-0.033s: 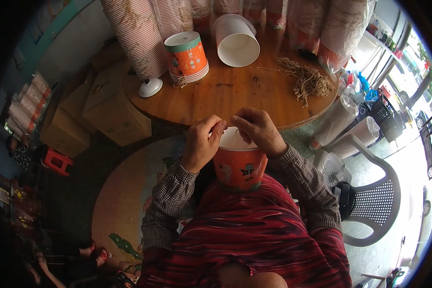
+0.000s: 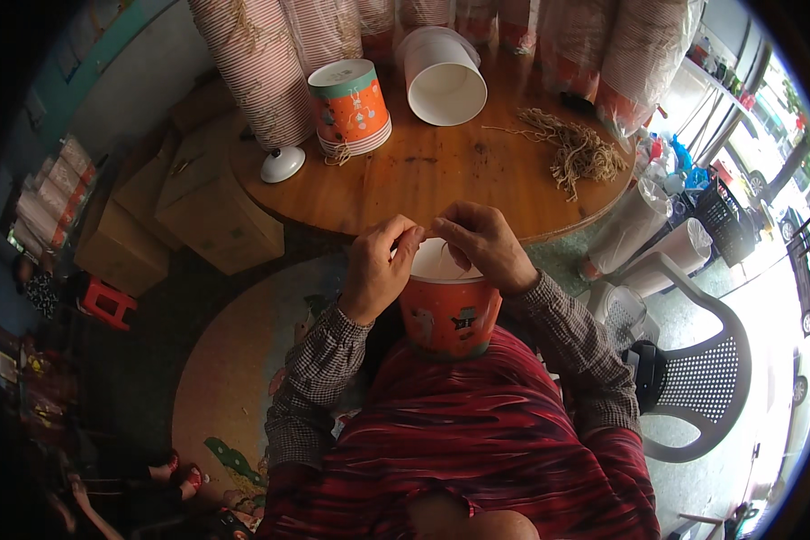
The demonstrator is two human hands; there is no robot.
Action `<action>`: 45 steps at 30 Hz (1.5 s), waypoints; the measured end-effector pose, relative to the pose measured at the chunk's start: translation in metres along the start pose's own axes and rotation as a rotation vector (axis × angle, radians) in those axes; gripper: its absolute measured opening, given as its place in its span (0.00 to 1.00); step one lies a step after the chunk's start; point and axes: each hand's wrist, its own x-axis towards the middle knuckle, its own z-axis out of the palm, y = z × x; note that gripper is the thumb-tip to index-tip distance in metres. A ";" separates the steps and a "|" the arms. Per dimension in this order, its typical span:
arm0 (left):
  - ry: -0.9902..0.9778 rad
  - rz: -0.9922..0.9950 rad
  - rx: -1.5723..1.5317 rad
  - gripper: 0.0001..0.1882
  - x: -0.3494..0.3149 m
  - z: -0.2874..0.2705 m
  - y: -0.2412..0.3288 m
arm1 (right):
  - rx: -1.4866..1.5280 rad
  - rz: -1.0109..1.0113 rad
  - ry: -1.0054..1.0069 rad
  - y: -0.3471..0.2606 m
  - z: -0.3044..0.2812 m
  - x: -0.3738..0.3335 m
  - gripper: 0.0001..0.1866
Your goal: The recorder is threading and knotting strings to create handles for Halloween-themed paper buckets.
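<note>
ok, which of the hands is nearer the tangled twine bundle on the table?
Right. The right hand is short of the twine bundle and to its left, at the orange bucket's right side; the left hand is farther off, at the bucket's left.

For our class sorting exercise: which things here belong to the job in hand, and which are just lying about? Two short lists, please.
In the job:
left hand and right hand
orange bucket close by them
twine bundle on the table, probably

Apparently just lying about:
grey chair
red stool
cardboard box
black crate
</note>
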 end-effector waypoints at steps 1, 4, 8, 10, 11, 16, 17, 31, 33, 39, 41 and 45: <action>0.023 0.028 0.006 0.06 0.000 0.000 0.000 | -0.008 0.000 -0.008 -0.001 0.000 0.000 0.11; -0.004 -0.024 -0.089 0.05 0.002 -0.004 0.005 | -0.015 -0.005 -0.009 -0.002 0.000 -0.001 0.10; -0.032 -0.039 -0.148 0.05 0.002 -0.004 0.002 | -0.018 -0.070 -0.036 0.002 0.001 0.000 0.07; -0.027 -0.078 -0.205 0.04 0.002 -0.003 0.001 | -0.006 -0.061 -0.037 0.003 0.001 0.000 0.07; -0.027 -0.078 -0.205 0.04 0.002 -0.003 0.001 | 0.007 -0.051 -0.038 0.003 0.001 0.000 0.07; -0.051 -0.083 -0.191 0.05 0.002 -0.005 0.004 | -0.017 -0.008 -0.018 0.001 0.000 -0.001 0.07; -0.051 -0.083 -0.191 0.05 0.002 -0.005 0.004 | -0.013 0.001 -0.017 0.001 0.000 -0.001 0.07; 0.157 0.197 0.046 0.02 0.003 0.002 0.006 | 0.023 0.048 -0.034 -0.001 0.000 -0.002 0.11; 0.173 0.208 0.061 0.02 0.001 0.005 0.004 | 0.019 0.049 -0.056 -0.001 -0.001 -0.001 0.11; 0.191 0.153 -0.012 0.03 0.000 0.011 0.007 | 0.101 0.088 -0.067 0.004 -0.003 0.000 0.09; 0.185 0.128 -0.039 0.03 -0.001 0.011 0.007 | 0.117 0.016 -0.030 0.003 -0.001 -0.001 0.08; 0.157 0.045 -0.141 0.03 -0.002 0.013 0.007 | 0.074 -0.020 -0.026 0.003 -0.001 -0.001 0.07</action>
